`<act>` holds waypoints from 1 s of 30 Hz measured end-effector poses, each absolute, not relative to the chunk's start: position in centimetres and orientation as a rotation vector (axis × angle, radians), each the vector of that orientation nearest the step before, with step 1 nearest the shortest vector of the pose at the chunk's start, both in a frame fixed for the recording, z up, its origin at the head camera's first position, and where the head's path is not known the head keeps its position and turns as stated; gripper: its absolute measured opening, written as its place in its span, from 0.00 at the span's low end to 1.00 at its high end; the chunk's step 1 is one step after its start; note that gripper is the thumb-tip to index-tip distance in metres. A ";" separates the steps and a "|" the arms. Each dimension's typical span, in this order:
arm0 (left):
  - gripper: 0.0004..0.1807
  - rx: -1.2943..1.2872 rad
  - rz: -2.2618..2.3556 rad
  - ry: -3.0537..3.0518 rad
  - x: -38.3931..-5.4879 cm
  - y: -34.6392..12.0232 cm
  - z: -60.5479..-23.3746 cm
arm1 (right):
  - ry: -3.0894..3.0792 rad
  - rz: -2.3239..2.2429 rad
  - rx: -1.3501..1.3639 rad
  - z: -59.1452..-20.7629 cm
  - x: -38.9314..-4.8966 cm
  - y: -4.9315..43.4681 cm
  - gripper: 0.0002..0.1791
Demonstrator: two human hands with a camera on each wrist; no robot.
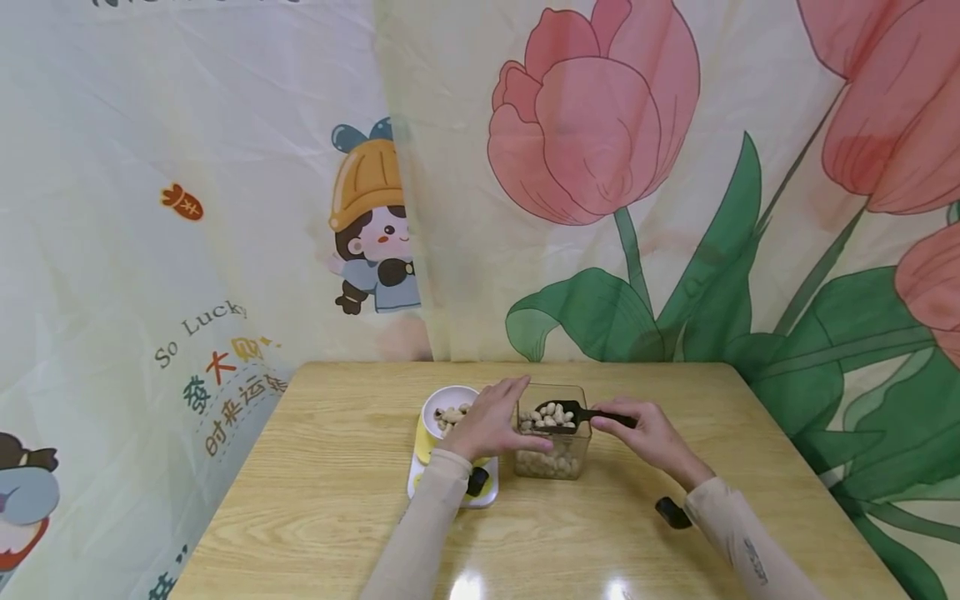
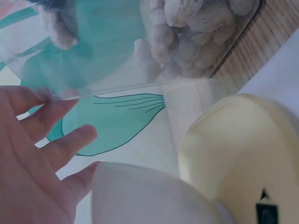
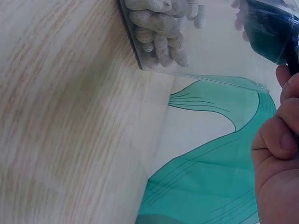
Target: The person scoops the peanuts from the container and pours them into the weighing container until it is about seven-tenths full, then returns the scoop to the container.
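A black scoop (image 1: pixel 576 411) loaded with peanuts (image 1: pixel 555 412) lies level at the mouth of a clear square container (image 1: pixel 582 454). My right hand (image 1: pixel 652 433) grips its handle from the right. More peanuts (image 3: pixel 159 28) fill the lower part of the container, seen through its wall in the right wrist view. My left hand (image 1: pixel 491 422) is at the container's left side, fingers spread; in the left wrist view some fingertips (image 2: pixel 65 108) touch the rim. Just left of it, partly hidden by that hand, a white bowl (image 1: pixel 430 410) holds some peanuts.
The bowl sits over a yellow and white kitchen scale (image 1: pixel 422 442), partly covered by the left arm. A small black object (image 1: pixel 477 481) shows at the scale's front. Another black object (image 1: pixel 672 512) lies on the wooden table (image 1: pixel 315 500) near the right forearm. A printed cloth hangs behind.
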State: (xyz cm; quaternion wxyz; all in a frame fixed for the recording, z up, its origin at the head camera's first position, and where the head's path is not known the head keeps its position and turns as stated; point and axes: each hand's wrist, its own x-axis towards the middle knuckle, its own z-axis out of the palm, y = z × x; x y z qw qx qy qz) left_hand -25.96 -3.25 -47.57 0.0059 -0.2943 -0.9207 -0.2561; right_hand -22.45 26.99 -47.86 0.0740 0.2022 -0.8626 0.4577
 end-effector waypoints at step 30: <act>0.68 -0.485 -0.859 -2.959 -26.0 -15.0 -49.3 | -2.544 1.405 0.540 -47.9 -22.1 26.8 0.14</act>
